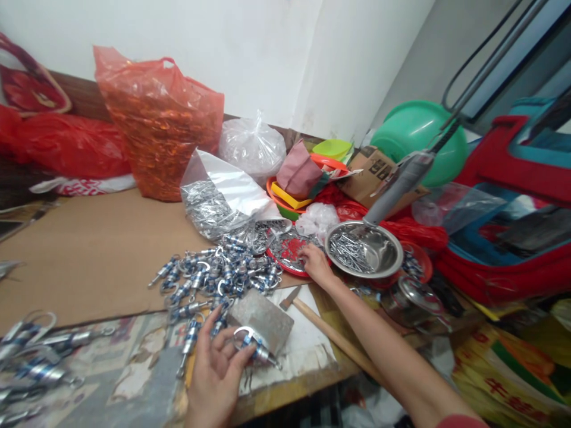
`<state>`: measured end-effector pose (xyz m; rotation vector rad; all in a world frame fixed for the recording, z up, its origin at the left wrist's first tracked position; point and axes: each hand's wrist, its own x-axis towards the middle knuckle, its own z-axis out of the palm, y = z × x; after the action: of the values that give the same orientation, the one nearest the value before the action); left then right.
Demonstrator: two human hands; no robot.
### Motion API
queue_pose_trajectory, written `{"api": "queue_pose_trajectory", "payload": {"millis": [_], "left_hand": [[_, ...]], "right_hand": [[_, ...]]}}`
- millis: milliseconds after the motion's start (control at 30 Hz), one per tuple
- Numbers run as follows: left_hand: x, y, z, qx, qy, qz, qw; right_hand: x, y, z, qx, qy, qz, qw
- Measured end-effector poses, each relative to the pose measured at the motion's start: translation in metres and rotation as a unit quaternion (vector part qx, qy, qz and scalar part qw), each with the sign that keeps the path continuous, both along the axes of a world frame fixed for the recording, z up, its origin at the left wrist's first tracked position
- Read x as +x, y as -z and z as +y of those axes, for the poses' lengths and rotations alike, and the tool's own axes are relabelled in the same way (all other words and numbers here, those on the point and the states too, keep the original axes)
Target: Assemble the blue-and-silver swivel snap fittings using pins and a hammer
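Between thumb and fingers, my left hand holds a silver metal fitting with blue bands and a curved hook. Just behind it is a grey metal block on a white sheet. My right hand reaches over a red plate of tiny metal pieces, its fingertips pinched together; what they hold, if anything, is too small to make out. A pile of similar blue-banded fittings lies left of the plate. A hammer with a wooden handle lies below my right forearm.
Right of the plate, a steel bowl contains metal pins. Behind stand a clear bag of metal parts, a red plastic bag and a green basin. A grey tool handle slants above the bowl. More fittings lie front left.
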<state>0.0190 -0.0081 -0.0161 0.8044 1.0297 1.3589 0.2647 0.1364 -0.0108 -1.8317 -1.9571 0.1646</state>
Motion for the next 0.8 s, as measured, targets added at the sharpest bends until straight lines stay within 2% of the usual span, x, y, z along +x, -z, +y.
{"api": "queue_pose_trajectory", "payload": {"millis": [133, 267, 433, 533, 667, 800], "left_hand": [[0.001, 0.003, 0.0, 0.006, -0.003, -0.012, 1.0], [0.0, 0.0, 0.001, 0.005, -0.002, -0.021, 1.0], [0.0, 0.001, 0.002, 0.004, 0.007, -0.03, 1.0], [0.001, 0.004, 0.003, 0.016, -0.005, -0.038, 0.999], [0.002, 0.008, 0.004, 0.029, -0.012, -0.044, 0.999], [0.002, 0.008, 0.003, 0.031, -0.021, -0.047, 0.998]], "right_hand": [[-0.001, -0.008, -0.007, 0.021, -0.01, 0.076, 0.997], [-0.026, -0.023, -0.022, 0.035, -0.02, 0.177, 0.983], [-0.079, -0.042, -0.082, -0.025, -0.112, 0.273, 0.955], [-0.103, -0.046, -0.114, 0.01, -0.172, 0.309, 0.935], [-0.115, -0.037, -0.13, 0.094, -0.208, 0.288, 0.93], [-0.111, -0.03, -0.13, 0.095, -0.265, 0.133, 0.95]]}}
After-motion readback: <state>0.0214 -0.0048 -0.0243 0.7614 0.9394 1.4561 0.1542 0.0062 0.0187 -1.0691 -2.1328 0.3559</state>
